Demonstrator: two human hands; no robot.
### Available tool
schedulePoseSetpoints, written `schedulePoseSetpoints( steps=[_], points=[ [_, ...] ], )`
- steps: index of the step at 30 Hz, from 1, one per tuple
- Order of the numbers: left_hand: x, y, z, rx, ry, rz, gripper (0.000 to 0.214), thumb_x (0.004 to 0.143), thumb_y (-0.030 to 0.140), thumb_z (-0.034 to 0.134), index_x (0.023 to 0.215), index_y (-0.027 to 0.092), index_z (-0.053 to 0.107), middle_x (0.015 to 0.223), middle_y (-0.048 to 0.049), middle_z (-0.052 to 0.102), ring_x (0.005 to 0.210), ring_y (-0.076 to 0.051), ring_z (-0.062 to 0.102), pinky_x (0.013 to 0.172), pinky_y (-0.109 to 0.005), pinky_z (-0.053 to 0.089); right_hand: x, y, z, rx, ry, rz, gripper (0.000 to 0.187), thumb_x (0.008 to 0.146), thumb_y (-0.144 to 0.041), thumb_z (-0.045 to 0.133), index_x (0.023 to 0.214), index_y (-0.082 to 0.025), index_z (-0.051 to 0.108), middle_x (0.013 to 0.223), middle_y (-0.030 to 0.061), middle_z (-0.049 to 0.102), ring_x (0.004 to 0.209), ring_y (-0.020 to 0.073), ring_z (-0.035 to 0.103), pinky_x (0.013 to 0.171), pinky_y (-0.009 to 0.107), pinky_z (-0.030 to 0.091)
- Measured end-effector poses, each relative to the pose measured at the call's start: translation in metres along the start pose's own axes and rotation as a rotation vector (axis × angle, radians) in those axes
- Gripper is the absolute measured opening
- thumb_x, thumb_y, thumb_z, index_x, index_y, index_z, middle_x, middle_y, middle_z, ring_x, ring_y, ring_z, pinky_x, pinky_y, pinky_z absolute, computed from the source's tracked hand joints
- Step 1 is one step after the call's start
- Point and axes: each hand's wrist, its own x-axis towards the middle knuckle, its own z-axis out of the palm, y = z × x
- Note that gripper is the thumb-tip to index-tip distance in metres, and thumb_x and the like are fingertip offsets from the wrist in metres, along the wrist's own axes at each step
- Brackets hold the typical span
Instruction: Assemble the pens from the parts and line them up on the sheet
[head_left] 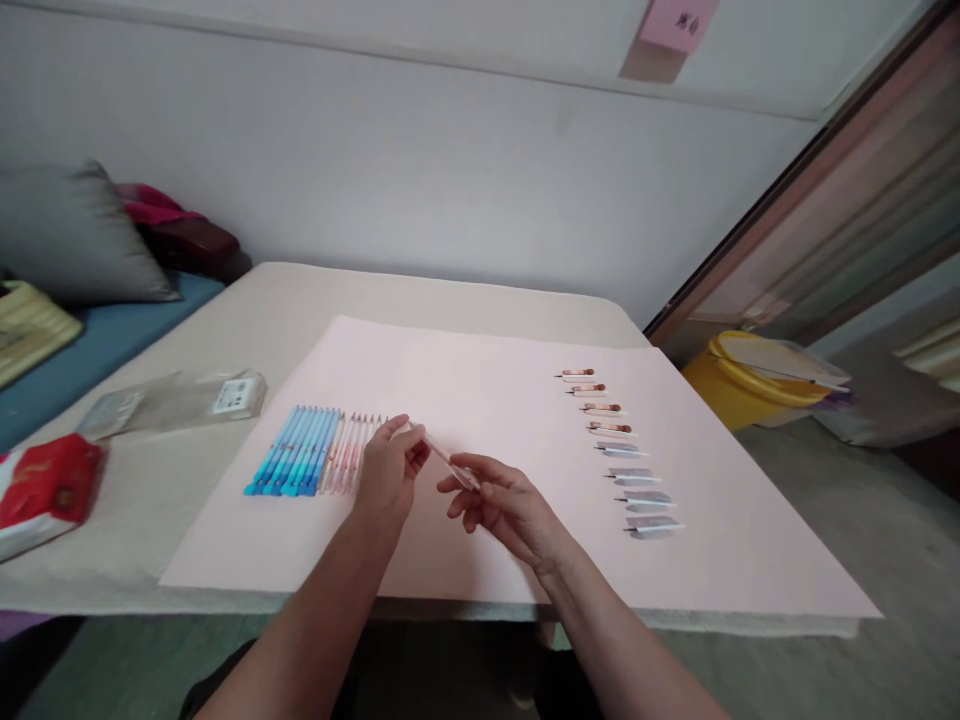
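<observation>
My left hand (394, 455) is closed, pinching one end of a slim, pale pink pen (442, 455). My right hand (506, 500) grips the pen's wider end between thumb and fingers, just above the pink sheet. Left of my hands lies a neat row of blue pens (296, 450), then a row of pink pens (349, 450), partly hidden behind my left hand. To the right, a column of thin white pen refills (649, 527) lies on the sheet, each beside a small piece; the far pieces (604, 408) are brown, the near ones greyish.
A pale pink sheet (480, 370) covers much of the table. On the left are a clear plastic bag (180, 400) and a red packet (56, 490). A yellow bin (750, 380) stands on the floor at right, and a grey cushion (75, 240) lies at left.
</observation>
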Motion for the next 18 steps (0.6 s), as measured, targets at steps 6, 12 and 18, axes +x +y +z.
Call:
schedulePoseSetpoints(
  steps=[6, 12, 18],
  points=[
    [-0.0026, -0.0017, 0.0030, -0.010, 0.018, -0.010, 0.038, 0.066, 0.011, 0.070, 0.101, 0.015, 0.056, 0.077, -0.0027, 0.059, 0.065, -0.009, 0.058, 0.067, -0.024, 0.048, 0.0025, 0.0033, 0.0008, 0.011, 0.077, -0.008, 0.029, 0.082, -0.027, 0.062, 0.110, -0.020, 0.063, 0.099, 0.0114, 0.068, 0.074, 0.0153, 0.065, 0.057, 0.023, 0.044],
    [-0.0016, -0.0015, 0.0035, -0.008, 0.009, 0.012, 0.038, 0.066, 0.011, 0.070, 0.102, 0.015, 0.056, 0.076, -0.0027, 0.059, 0.067, -0.009, 0.058, 0.068, -0.025, 0.048, 0.0010, 0.0020, 0.0027, 0.013, 0.091, -0.003, 0.030, 0.081, -0.029, 0.063, 0.110, -0.020, 0.063, 0.099, 0.0119, 0.068, 0.074, 0.0164, 0.065, 0.058, 0.024, 0.044],
    [-0.0057, 0.0031, 0.0070, -0.002, 0.041, 0.030, 0.041, 0.066, 0.010, 0.069, 0.104, 0.014, 0.054, 0.076, -0.0018, 0.058, 0.069, -0.009, 0.057, 0.071, -0.025, 0.047, 0.0012, -0.0041, 0.0057, -0.112, 0.135, 0.039, 0.037, 0.082, -0.033, 0.060, 0.117, -0.021, 0.055, 0.098, 0.0119, 0.068, 0.072, 0.0177, 0.065, 0.057, 0.025, 0.042]
  ],
)
